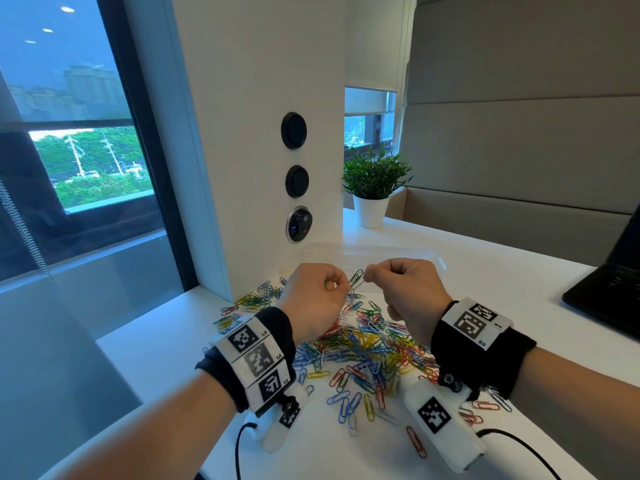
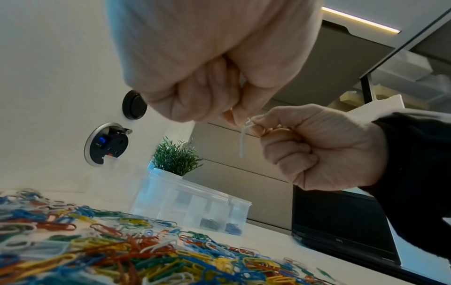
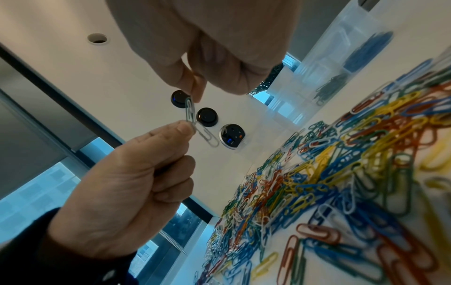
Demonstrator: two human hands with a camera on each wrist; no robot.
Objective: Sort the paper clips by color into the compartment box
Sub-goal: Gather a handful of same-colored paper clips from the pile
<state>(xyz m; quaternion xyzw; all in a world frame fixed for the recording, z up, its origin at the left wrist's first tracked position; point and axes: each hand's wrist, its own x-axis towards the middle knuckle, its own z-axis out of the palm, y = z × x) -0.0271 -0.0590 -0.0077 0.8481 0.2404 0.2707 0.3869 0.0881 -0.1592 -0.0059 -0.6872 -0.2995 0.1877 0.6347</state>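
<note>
Left hand [image 1: 313, 299] and right hand [image 1: 403, 289] each pinching linked clips [image 3: 195, 119], white clip visible only from wrists, green overhead

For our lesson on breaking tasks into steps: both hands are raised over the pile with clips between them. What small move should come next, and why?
Probably pull the hands apart to unhook the clips. The right hand pinches a green clip and the left hand a white clip, and they look linked. Each colour needs its own compartment in the box.
</note>
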